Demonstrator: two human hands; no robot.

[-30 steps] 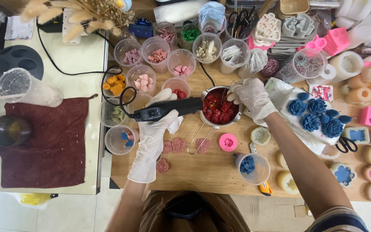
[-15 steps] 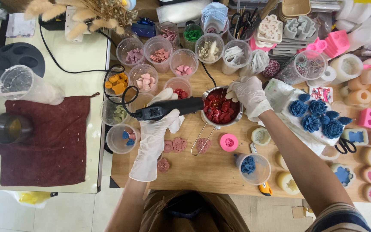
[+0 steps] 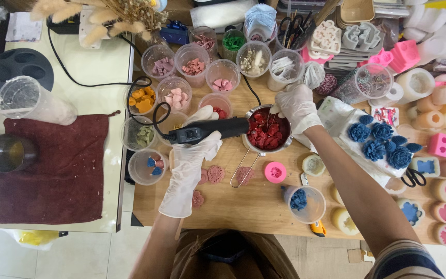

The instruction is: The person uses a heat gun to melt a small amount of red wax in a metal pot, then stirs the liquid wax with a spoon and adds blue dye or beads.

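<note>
Crowding the wooden tabletop (image 3: pixel 264 212), clear cups ring a steel pot of red wax (image 3: pixel 267 133); the gloved left hand (image 3: pixel 194 155) grips a black heat gun (image 3: pixel 210 129), the right hand (image 3: pixel 298 106) pinches a thin stick.

A black heat gun (image 3: pixel 210 130) is gripped by the gloved left hand (image 3: pixel 194 155), its nozzle laid at the rim of a small metal pot (image 3: pixel 267 132) filled with red wax pieces. A thin stick is held in the pot by the gloved right hand (image 3: pixel 298 106). The pot is set on a wooden tabletop (image 3: pixel 254 206), ringed by clear cups of coloured wax bits (image 3: pixel 194 64). Blue wax flowers (image 3: pixel 380 142) are laid out to the right, and a dark red cloth (image 3: pixel 52 165) is spread at the left beside a steel cup (image 3: pixel 6 153).
</note>
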